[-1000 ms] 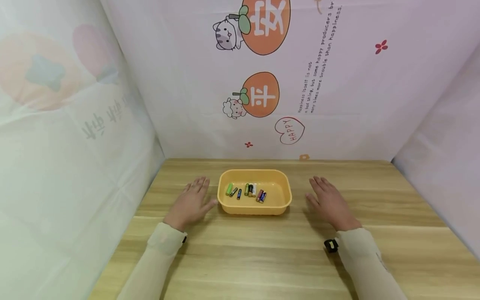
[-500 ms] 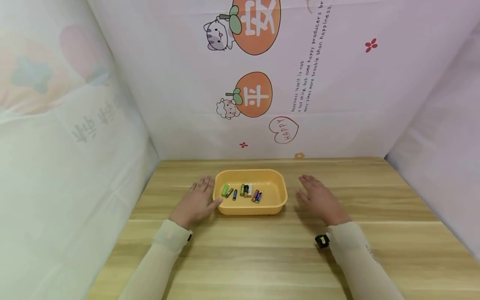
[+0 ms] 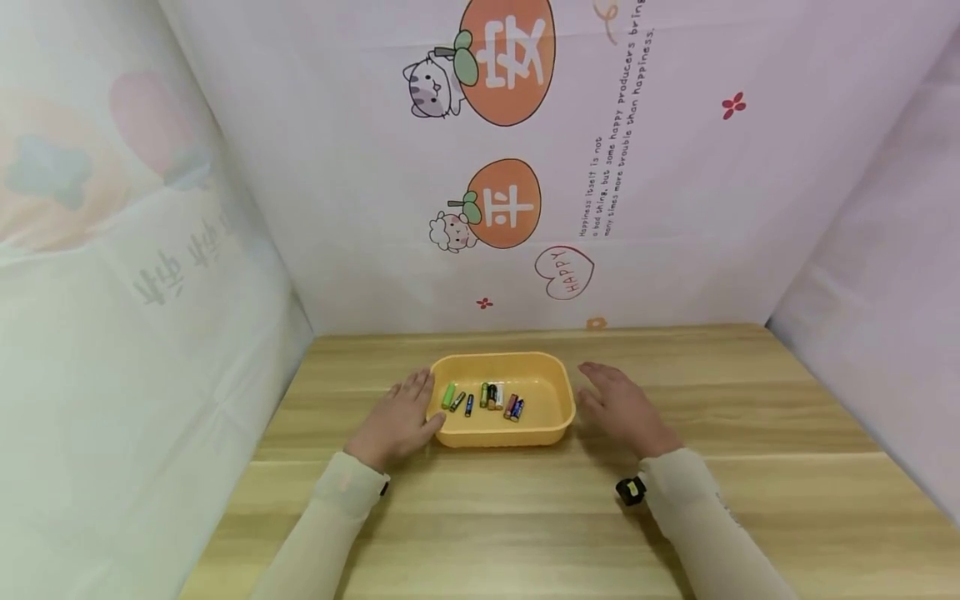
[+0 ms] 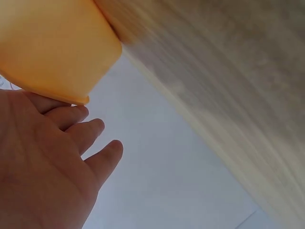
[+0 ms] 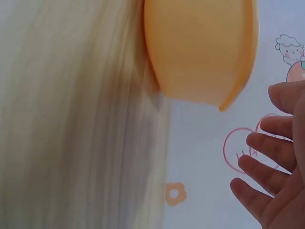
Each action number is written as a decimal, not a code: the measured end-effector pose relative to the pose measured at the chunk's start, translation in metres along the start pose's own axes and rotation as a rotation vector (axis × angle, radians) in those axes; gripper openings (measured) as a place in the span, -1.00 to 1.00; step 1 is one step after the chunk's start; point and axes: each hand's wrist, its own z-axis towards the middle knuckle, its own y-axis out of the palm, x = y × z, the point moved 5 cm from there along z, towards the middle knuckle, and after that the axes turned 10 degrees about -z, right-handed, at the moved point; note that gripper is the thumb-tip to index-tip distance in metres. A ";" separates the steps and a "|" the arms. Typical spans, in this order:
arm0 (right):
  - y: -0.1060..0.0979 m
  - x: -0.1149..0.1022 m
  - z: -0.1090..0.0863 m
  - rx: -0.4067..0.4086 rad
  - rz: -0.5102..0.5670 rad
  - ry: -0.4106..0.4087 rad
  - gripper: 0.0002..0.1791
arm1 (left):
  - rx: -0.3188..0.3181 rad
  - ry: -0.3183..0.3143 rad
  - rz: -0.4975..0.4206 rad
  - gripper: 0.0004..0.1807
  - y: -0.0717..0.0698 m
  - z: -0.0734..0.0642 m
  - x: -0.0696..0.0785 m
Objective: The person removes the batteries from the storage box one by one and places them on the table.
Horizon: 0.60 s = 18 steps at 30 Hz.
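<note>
A yellow plastic basin (image 3: pixel 498 438) sits on the table with several small batteries inside, among them a light green battery (image 3: pixel 448 396) and a white battery (image 3: pixel 499 396). At its left side is my left hand (image 3: pixel 393 422), fingers straight, with the thumb by the near left corner. In the left wrist view those fingers (image 4: pixel 83 133) meet the basin's rim (image 4: pixel 57 98). My right hand (image 3: pixel 624 410) hovers just off the basin's right end, fingers extended. The right wrist view has a gap between its fingertips (image 5: pixel 248 138) and the basin (image 5: pixel 200 52). It holds nothing.
The basin stands toward the back of a wooden table (image 3: pixel 495 517). A white printed cloth (image 3: pixel 360 208) rises behind the table, with more cloth along the left and right sides. A small black device (image 3: pixel 631 491) is worn at the right wrist.
My left hand has come up against the basin's left side. The right hand has moved left, closer to the basin. The head view has shifted slightly; the batteries keep their places.
</note>
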 end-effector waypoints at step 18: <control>0.004 -0.028 0.019 0.024 0.160 0.011 -0.48 | 0.062 0.016 -0.020 -0.19 0.004 -0.005 0.002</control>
